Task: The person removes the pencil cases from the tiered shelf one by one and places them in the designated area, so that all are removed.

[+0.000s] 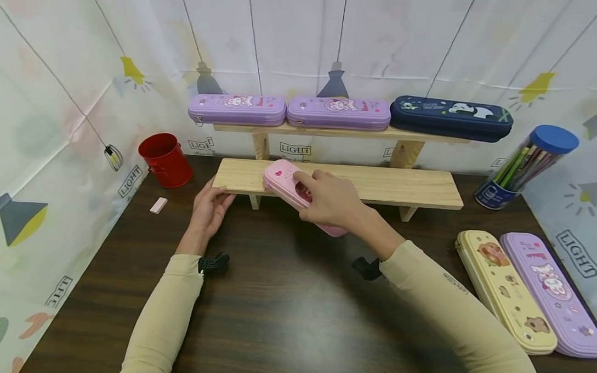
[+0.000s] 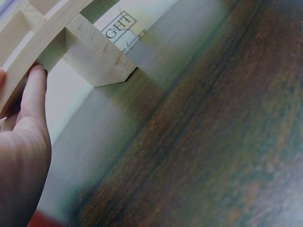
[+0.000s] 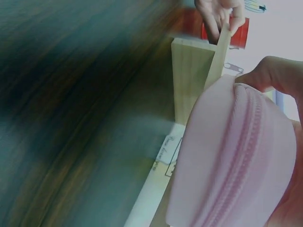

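Though dark, tabletop [image 1: 279, 312] beside pale curtain [image 1: 294, 38].

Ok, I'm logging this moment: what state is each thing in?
Pink case, closed where seen, held in the right hand
Purple cases, closed
Navy case, closed
Yellow case, closed
Bucket, upright, lidless
Pencil tub, lid on
Small block, lying flat
Lower shelf, gripped by the left hand
Upper shelf, bearing three cases

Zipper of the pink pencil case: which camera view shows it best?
The right wrist view: the zipper shows in close-up. The head view mainly shows the lid, partly under the right hand; the left wrist view shows none.
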{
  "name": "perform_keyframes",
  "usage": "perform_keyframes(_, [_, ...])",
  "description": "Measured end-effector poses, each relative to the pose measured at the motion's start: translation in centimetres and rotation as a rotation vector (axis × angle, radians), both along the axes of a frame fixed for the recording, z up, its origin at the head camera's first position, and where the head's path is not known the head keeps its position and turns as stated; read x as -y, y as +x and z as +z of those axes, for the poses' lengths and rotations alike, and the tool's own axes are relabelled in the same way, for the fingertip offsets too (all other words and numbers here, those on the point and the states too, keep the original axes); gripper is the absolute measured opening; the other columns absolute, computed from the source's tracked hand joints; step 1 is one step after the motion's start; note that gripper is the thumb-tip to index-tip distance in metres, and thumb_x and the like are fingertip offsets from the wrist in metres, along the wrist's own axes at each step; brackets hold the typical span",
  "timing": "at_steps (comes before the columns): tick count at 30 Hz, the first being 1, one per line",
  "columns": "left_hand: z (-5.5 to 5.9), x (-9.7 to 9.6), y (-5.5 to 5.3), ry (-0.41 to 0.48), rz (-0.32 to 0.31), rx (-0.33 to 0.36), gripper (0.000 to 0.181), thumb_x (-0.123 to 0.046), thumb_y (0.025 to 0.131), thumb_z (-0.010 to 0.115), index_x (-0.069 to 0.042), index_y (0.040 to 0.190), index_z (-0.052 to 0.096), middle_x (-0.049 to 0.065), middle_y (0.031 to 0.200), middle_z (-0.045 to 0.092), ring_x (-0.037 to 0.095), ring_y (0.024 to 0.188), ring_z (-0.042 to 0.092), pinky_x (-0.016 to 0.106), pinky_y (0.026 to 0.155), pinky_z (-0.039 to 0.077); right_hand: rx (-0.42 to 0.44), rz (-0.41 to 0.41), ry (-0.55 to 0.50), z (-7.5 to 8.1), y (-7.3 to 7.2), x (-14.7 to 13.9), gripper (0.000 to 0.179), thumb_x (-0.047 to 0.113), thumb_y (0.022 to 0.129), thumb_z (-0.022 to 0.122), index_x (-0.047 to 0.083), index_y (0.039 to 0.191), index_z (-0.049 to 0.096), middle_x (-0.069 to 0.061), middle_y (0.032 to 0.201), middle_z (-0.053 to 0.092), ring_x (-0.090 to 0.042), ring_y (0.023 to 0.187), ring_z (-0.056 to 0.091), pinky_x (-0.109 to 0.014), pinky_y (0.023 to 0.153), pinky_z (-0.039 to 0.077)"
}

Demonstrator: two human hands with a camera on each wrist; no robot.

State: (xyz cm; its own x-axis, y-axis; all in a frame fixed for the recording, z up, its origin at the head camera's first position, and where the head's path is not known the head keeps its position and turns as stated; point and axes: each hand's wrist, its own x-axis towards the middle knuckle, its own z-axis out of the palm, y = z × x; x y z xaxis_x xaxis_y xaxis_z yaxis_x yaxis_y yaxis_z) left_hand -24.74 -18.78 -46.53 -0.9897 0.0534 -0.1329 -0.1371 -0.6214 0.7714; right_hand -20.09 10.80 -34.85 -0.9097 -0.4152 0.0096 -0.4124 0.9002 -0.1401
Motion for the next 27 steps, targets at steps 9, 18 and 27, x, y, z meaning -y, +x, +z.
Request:
perform_keyframes(9, [-0.1, 0.0, 0.0, -0.007, 0.008, 0.005, 0.061, 0.001, 0.101, 0.045, -0.018, 0.157, 0.029, 0.013, 0.159, 0.031, 0.027, 0.143, 0.040, 0.026, 0.100, 0.053, -0.036, -0.015, 0.023, 0.1, 1.9, -2.9, 0.073, 0.049, 0.073, 0.066, 0.030, 0.140, 0.046, -0.004, 0.101, 0.059, -0.018, 0.078, 0.054, -0.031, 0.051, 0.037])
perform_keyframes(18, [0.1, 0.1, 0.2, -0.030, 0.001, -0.009, 0.061, -0.001, 0.102, 0.045, -0.018, 0.158, 0.028, 0.013, 0.160, 0.030, 0.027, 0.144, 0.039, 0.025, 0.101, 0.052, -0.062, -0.050, 0.011, 0.0, 4.5, -6.2, 0.075, 0.048, 0.074, 0.066, 0.028, 0.143, 0.045, -0.007, 0.113, 0.062, -0.019, 0.080, 0.056, -0.028, 0.048, 0.036])
perform_keyframes(27, [0.1, 0.0, 0.3, -0.033, -0.004, 0.009, 0.059, -0.002, 0.102, 0.044, -0.020, 0.157, 0.030, 0.011, 0.159, 0.033, 0.024, 0.141, 0.043, 0.024, 0.100, 0.053, -0.052, -0.085, 0.027, -0.1, 7.2, -9.1, 0.077, 0.049, 0.075, 0.068, 0.029, 0.145, 0.044, -0.008, 0.125, 0.061, -0.021, 0.093, 0.062, -0.031, 0.053, 0.044])
